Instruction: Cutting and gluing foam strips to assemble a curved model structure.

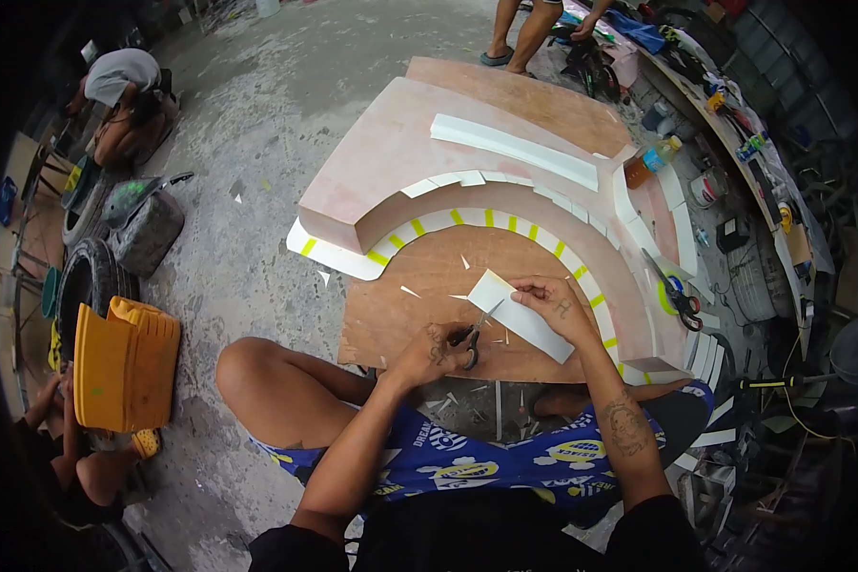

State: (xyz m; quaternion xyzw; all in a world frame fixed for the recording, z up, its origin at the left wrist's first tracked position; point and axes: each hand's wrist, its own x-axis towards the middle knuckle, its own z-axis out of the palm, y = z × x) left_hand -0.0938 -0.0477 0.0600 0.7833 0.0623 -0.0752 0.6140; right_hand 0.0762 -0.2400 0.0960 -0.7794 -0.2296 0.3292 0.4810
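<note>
My left hand (434,355) is closed around the dark handles of a pair of scissors (469,349), whose blades reach up to a white card strip (534,326). The strip is pinched by my right hand (546,300) along its upper edge, over a brown wooden board (400,329). Whether the blades are cutting into the strip is too small to tell. Beyond my hands curves a pale pink mould (372,153), its arch lined with white strips fixed by yellow tape pieces (489,218). A long folded white strip (515,148) lies on its top.
On the mould's right side lie a second pair of scissors (675,291) and a capped bottle (650,162). White scraps (412,292) litter the board. An orange crate (124,367) and tyres (91,276) stand left. Other people crouch at left; one stands at the far side.
</note>
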